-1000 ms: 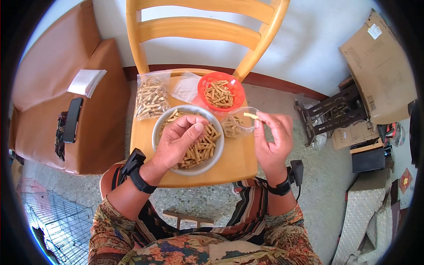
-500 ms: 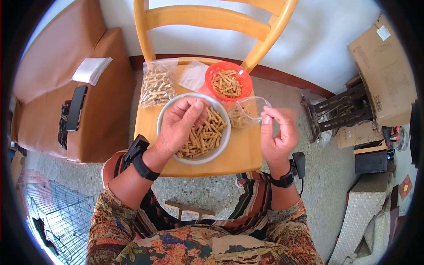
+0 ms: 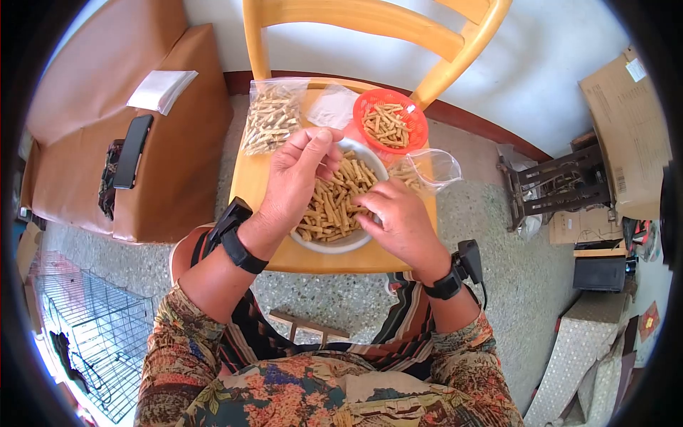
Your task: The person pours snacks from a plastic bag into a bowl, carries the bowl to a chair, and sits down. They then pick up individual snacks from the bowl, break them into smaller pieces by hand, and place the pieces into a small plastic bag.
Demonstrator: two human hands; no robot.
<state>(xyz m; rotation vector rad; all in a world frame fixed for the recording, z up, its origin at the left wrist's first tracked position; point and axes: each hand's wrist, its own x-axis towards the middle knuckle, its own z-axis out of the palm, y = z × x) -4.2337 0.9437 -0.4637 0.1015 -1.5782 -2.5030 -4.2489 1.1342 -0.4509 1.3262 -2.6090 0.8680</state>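
A white bowl (image 3: 339, 246) of brown stick pieces (image 3: 331, 206) sits on the wooden chair seat (image 3: 284, 256). My left hand (image 3: 302, 167) is above the bowl's upper left, thumb and fingers pressed together; whatever it holds is too small to name. At the bowl's right side, my right hand (image 3: 398, 217) reaches in with its fingertips at the sticks, thumb and index finger apart. An open clear bag (image 3: 434, 169) with some sticks lies right of the bowl. Behind are a full clear bag (image 3: 274, 117), a flat empty bag (image 3: 332, 107) and a red basket (image 3: 391, 121) of sticks.
The chair's backrest (image 3: 363, 25) rises behind the seat. To the left, a brown sofa (image 3: 178, 142) bears a phone (image 3: 133, 151) and a packet of plastic bags (image 3: 162, 90). Cardboard boxes (image 3: 626, 135) stand at the right, and a wire cage (image 3: 96, 327) is at lower left.
My right hand has left the open bag's rim and moved left and down into the bowl. My left hand stays pinched above the bowl. The whole view has shifted slightly.
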